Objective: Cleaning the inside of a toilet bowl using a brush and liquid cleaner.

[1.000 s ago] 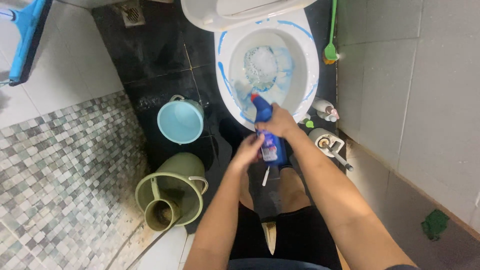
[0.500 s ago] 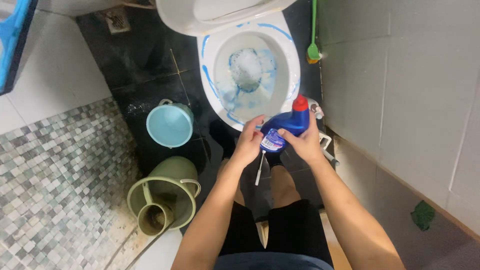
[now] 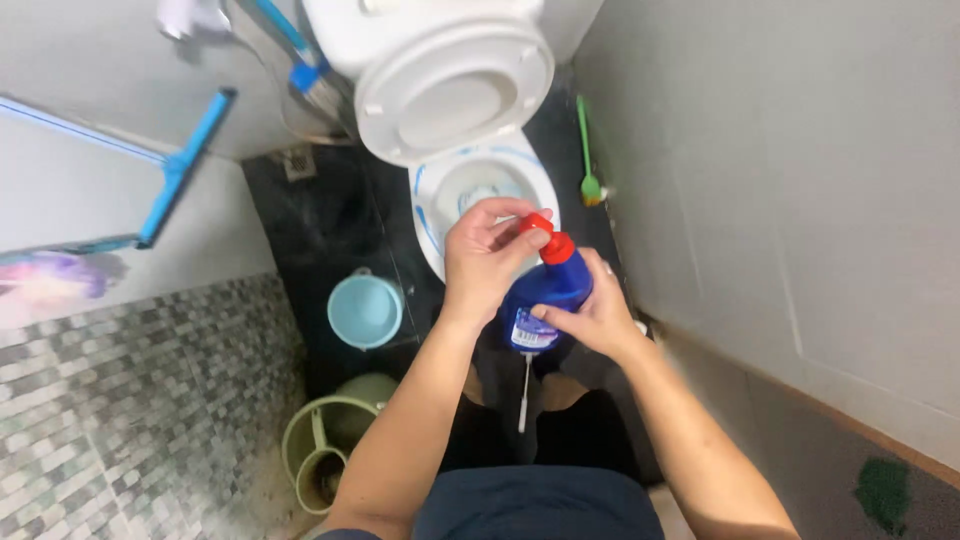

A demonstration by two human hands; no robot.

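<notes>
**Capping the blue bottle over the toilet**

Head view: my right hand [image 3: 598,318] is wrapped around the blue cleaner bottle [image 3: 545,300], held upright just in front of the toilet bowl [image 3: 436,190]. My left hand [image 3: 482,258] pinches its red cap [image 3: 548,240] with curled fingertips.

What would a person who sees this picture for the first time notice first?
At the centre, the right hand holds a blue cleaner bottle by its body, while the left hand pinches its red cap. Just behind them stands a white toilet with its lid raised and blue streaks around the bowl's rim. On the dark floor to the left sit a light blue bucket and an olive green bucket.
</notes>
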